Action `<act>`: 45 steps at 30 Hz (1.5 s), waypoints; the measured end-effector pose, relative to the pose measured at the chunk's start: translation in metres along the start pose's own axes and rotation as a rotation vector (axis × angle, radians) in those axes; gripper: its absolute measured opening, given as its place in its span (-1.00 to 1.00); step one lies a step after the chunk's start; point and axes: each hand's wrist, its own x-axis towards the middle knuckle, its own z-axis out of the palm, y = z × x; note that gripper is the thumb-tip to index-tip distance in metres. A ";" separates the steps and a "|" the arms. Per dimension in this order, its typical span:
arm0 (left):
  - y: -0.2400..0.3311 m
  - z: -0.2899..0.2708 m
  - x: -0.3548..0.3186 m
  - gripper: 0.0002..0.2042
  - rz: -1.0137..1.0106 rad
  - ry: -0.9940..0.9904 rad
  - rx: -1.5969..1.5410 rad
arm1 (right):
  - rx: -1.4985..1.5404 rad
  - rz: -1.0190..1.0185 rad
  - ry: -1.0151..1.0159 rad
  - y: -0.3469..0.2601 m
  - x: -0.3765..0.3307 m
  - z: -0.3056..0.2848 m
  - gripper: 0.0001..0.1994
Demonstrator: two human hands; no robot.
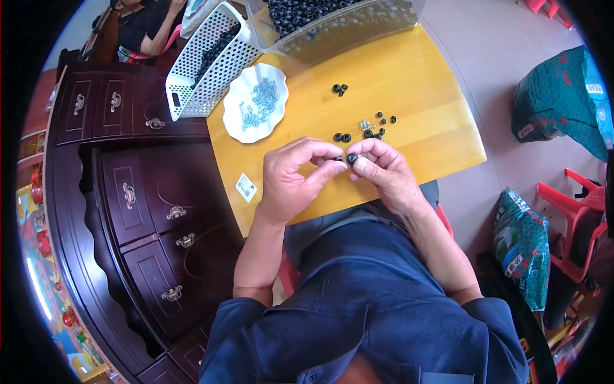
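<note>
My left hand [291, 182] pinches a small dark part [338, 159], mostly covered by the thumb and forefinger. Close beside it, a small round black piece with a hollow middle [352, 159] is held between the thumb and fingers of my right hand [388, 174]. Whether the two pieces touch I cannot tell. Just beyond the hands lie a pair of black round pieces [343, 137], a little heap of clear bits [365, 125] and several loose black parts [383, 121]. Farther off is a small black group [339, 89].
On the yellow table [422, 83], a white scalloped dish [231, 115] holds clear small parts. Behind it stand a white perforated basket [182, 96] and a clear bin [307, 54] of black pieces. A label [245, 187] lies left. A dark wooden cabinet [153, 237] adjoins; green bags [550, 96] stand right.
</note>
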 end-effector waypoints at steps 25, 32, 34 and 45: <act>-0.015 -0.001 0.000 -0.77 0.110 -0.123 -0.053 | -0.040 0.050 -0.037 -0.002 -0.002 -0.001 -0.78; -0.020 0.001 -0.002 -0.79 0.042 -0.145 -0.176 | -0.012 0.079 -0.056 0.000 -0.002 -0.004 -0.75; -0.020 0.001 -0.003 -0.78 0.018 -0.144 -0.194 | 0.032 0.099 -0.062 0.000 -0.002 -0.004 -0.76; -0.014 -0.005 -0.001 -0.72 -0.127 -0.284 -0.380 | 0.043 0.220 -0.114 -0.003 -0.005 -0.006 -0.85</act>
